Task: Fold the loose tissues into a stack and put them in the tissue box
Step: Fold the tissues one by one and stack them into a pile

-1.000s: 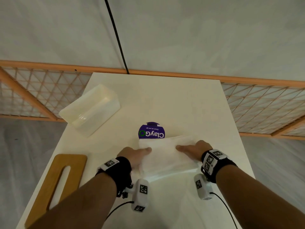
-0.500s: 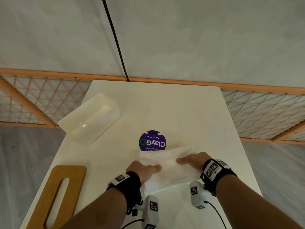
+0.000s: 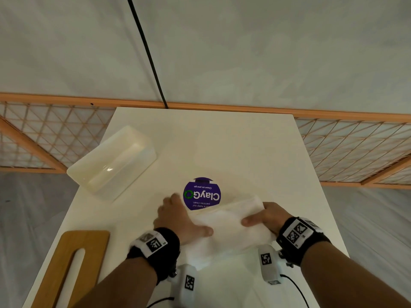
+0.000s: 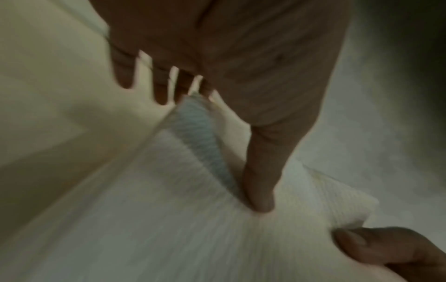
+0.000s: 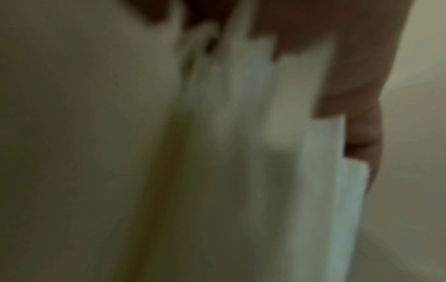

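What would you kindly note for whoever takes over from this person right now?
Left hand: thumb on top of the tissues, fingers at their left edge, pinching it.
Right hand: grips their right end, thumb on top.
The tissues form a rough folded stack between both hands, near the table's front, partly covering a purple sticker.
The tissue box sits empty and open at far left; its wooden lid lies at near left.
Done: tissues gathered.
Left: square the stack, put it in the box.

Tissue box (image 3: 111, 160) far left on table (image 3: 233, 147) | lid (image 3: 71, 263) near left | tissues (image 3: 226, 227) centre-front, overlapping sticker (image 3: 202, 193) behind
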Demonstrator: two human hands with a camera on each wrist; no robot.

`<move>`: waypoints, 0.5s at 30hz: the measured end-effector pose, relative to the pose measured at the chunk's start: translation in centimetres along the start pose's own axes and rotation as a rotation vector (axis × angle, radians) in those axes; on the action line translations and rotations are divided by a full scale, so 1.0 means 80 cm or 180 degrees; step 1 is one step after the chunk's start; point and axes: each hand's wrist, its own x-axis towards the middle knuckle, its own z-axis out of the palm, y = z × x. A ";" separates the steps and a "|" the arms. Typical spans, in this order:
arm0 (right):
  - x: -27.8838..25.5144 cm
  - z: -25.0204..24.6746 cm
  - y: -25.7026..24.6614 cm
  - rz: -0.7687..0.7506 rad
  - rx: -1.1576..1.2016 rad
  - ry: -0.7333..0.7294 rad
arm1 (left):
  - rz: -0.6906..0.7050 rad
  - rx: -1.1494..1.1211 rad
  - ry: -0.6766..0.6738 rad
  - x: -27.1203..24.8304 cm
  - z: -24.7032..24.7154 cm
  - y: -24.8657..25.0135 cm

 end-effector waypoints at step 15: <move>-0.011 -0.003 -0.023 -0.1235 -0.0054 -0.0173 | 0.1513 -0.0352 -0.1559 0.031 -0.016 0.060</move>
